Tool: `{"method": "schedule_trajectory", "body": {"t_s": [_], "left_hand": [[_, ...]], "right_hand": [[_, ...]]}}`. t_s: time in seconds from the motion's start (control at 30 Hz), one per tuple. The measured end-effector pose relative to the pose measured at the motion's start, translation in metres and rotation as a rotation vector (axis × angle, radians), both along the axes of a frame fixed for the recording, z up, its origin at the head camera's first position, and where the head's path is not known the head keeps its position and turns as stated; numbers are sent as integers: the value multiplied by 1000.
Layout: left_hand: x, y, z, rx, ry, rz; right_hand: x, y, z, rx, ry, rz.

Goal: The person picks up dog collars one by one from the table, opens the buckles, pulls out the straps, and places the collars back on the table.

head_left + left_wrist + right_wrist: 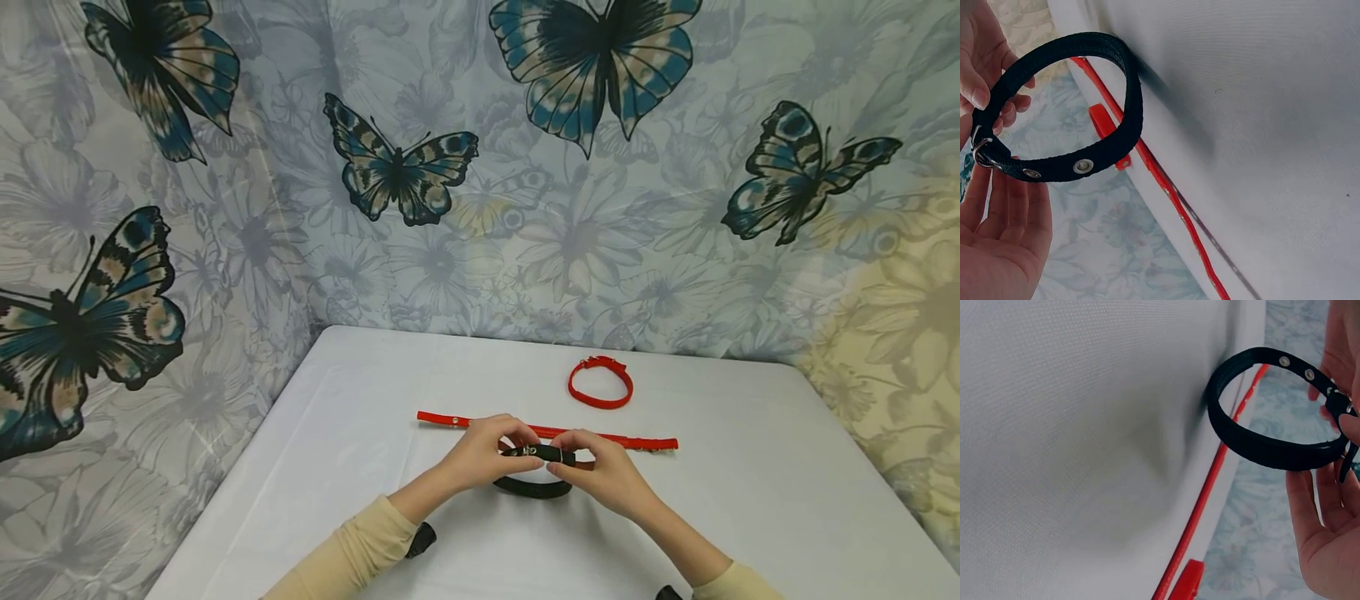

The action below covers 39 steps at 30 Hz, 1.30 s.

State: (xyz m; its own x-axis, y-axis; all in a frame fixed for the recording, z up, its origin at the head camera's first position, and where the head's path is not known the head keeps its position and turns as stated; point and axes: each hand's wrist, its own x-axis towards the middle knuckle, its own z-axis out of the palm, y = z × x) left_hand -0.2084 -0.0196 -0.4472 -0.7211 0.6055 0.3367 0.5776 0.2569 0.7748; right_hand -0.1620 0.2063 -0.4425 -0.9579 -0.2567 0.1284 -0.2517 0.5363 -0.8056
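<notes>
A black dog collar (534, 488) forms a closed loop held up between both hands. Thumb and fingers of the left hand (483, 454) pinch it on the eyelet side, by the metal buckle (982, 152). Opposite, the right hand (603, 475) pinches the band near the buckle. Metal-ringed eyelets (1083, 166) run along the band, and the strap's loose tip (1349, 464) pokes out past the buckle in the right wrist view. The lower part of the loop hangs toward the person, just above the table.
Behind the hands a red strap (641, 442) with metal eyelets lies stretched across the white table (360, 375). Farther back sits a red collar (600, 403) closed into a ring. A butterfly-print cloth (442, 283) hangs behind the table.
</notes>
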Motion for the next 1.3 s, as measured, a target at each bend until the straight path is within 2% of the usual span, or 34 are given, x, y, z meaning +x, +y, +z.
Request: {"method": "schedule_trajectory", "body": {"t_s": [0.33,0.6,0.93,1.1,1.3], "left_hand": [[1,4,2,-5,29,13],[5,6,-2,41,-23,62],[8,9,-11,140,-107,86],[8,11,-16,181,-143,100],[14,13,-13,211,-190,111]], "right_hand": [[0,-1,0,-9,-5,-4],[1,-3,-2,-14,-45,-85],[2,-3,-5,-10,-46,-144],[1,-3,-4,-9,-76,-173],[1,-4,-3,-41,-127,-186]]}}
